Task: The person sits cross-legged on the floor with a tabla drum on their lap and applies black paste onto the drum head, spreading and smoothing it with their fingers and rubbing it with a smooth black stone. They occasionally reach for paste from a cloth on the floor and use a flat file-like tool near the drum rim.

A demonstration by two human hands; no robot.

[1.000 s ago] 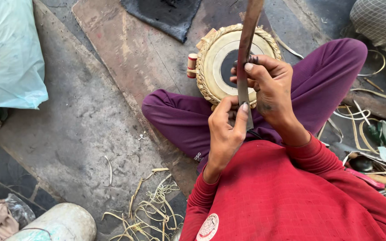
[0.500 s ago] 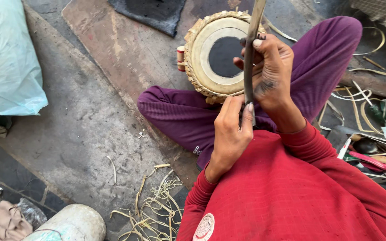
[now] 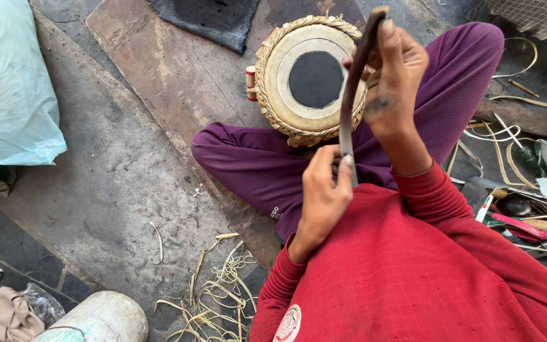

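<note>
A long, narrow dark strip [image 3: 349, 101] curves upward in front of my chest. My left hand [image 3: 321, 193] pinches its lower end between thumb and fingers. My right hand [image 3: 395, 76] grips its upper part, with the fingertips near the top end. Behind the strip, a small round drum [image 3: 286, 76] with a pale skin, a black centre patch and a braided rim lies between my legs in purple trousers [image 3: 254, 164]. Neither hand touches the drum.
Hand tools with red handles [image 3: 520, 221] and pale strips [image 3: 508, 145] lie at the right. Strip cuttings [image 3: 216, 285] are scattered on the stone floor at the bottom. A pale blue bag [image 3: 7, 88] sits at the left, a white container [image 3: 96, 320] at bottom left, a dark mat [image 3: 210, 19] at the top.
The strip's upper end now curves more to the right, with my right hand higher along it. The drum shows more fully beside the strip. My left hand keeps hold of the lower end.
</note>
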